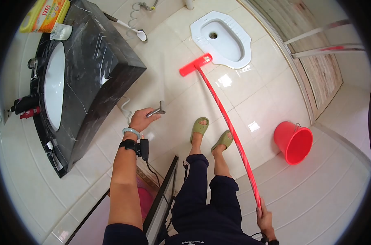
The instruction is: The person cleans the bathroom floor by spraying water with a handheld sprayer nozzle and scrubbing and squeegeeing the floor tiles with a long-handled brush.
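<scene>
My left hand (143,119), with a bangle and a strapped-on device at its wrist, is closed around a small metal spray nozzle (160,109). A faint streak, apparently water, runs from the nozzle toward the far tiles. A white coiled hose (127,107) shows just behind this hand. My right hand (265,219) grips the upper end of a long red-handled floor squeegee (224,110). Its wide red head (195,65) rests on the tiles beside the front left of the squat toilet (226,41). The squeegee's lower edge is hidden.
A black marble vanity (107,65) with a white basin (54,85) juts out at left. A toilet brush (130,28) is beyond it. At right a red bucket (293,143) lies tipped over. My feet in green slippers (199,127) stand on glossy tiles.
</scene>
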A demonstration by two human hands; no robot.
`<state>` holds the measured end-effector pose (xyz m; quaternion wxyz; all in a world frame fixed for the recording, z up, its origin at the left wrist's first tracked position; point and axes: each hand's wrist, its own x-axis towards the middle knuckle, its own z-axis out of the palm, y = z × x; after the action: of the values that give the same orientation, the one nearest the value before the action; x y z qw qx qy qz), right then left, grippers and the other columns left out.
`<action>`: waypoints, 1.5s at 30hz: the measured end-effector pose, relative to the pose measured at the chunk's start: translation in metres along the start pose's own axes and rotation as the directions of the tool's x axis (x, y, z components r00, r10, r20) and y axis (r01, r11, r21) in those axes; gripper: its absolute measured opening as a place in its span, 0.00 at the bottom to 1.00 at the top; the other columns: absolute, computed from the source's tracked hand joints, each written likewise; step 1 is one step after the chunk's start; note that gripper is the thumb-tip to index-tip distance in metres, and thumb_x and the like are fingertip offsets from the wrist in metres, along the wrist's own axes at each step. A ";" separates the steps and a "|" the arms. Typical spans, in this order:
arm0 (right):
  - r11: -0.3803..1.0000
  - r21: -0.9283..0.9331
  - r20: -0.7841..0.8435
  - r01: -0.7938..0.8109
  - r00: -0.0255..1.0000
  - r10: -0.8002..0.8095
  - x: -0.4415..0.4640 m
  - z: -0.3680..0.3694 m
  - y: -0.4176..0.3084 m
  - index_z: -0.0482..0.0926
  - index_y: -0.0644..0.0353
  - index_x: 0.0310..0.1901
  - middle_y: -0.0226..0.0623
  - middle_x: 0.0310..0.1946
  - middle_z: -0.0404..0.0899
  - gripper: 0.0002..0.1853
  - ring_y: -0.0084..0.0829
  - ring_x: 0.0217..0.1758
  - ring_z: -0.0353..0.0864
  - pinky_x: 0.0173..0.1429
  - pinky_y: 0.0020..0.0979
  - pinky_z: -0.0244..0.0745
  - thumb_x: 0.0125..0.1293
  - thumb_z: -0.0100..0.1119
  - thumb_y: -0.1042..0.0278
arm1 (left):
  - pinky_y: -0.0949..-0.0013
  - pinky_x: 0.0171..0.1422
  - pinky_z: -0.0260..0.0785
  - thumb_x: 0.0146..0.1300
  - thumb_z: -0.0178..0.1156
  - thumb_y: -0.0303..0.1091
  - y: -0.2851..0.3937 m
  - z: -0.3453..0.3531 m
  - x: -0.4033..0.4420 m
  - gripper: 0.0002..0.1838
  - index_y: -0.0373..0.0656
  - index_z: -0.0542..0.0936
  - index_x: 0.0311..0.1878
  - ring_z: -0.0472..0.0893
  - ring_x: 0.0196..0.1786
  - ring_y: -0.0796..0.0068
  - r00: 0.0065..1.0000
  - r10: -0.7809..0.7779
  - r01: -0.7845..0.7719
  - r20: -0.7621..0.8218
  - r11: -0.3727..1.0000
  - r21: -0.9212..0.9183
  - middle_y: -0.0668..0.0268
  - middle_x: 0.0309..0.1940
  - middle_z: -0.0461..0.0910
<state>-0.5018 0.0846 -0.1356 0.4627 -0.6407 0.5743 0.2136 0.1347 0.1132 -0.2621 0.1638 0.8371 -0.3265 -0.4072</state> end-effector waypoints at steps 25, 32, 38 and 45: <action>0.991 -0.092 -0.010 -0.095 0.996 0.094 -0.080 -0.007 0.028 0.60 0.53 0.69 0.46 0.23 0.76 0.30 0.28 0.20 0.72 0.27 0.29 0.69 0.65 0.53 0.73 | 0.80 0.22 0.55 0.64 0.61 0.44 0.030 -0.001 0.012 0.14 0.42 0.77 0.33 0.64 0.19 0.86 0.999 -0.024 0.033 0.024 0.845 -0.533 0.74 0.19 0.69; 0.982 0.031 0.021 -0.185 0.983 0.184 -0.128 0.013 0.048 0.61 0.49 0.69 0.49 0.21 0.73 0.27 0.29 0.19 0.66 0.25 0.32 0.64 0.69 0.50 0.65 | 0.80 0.24 0.57 0.69 0.54 0.44 0.025 0.006 0.007 0.14 0.41 0.77 0.37 0.66 0.20 0.84 0.992 -0.073 -0.011 -0.099 0.750 -0.661 0.73 0.21 0.70; 0.988 0.130 -0.019 -0.082 0.996 0.085 -0.118 0.032 0.056 0.61 0.46 0.69 0.52 0.19 0.69 0.25 0.29 0.19 0.60 0.22 0.34 0.60 0.72 0.48 0.58 | 0.79 0.25 0.58 0.70 0.50 0.46 0.040 0.008 0.012 0.15 0.42 0.75 0.40 0.67 0.22 0.83 0.969 -0.081 -0.129 -0.232 0.638 -0.759 0.72 0.22 0.71; 0.970 0.221 0.018 -0.103 0.995 0.102 -0.096 0.039 0.044 0.61 0.44 0.69 0.55 0.26 0.75 0.25 0.30 0.21 0.65 0.24 0.36 0.64 0.73 0.47 0.55 | 0.79 0.26 0.58 0.69 0.54 0.45 0.091 0.008 0.034 0.15 0.41 0.76 0.38 0.66 0.22 0.83 0.929 0.005 -0.298 -0.370 0.601 -0.742 0.72 0.22 0.70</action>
<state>-0.5566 0.1730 -0.0922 0.5214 -0.5540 0.6253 0.1736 0.1068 0.0234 -0.2376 0.6007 0.7038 -0.1532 -0.3469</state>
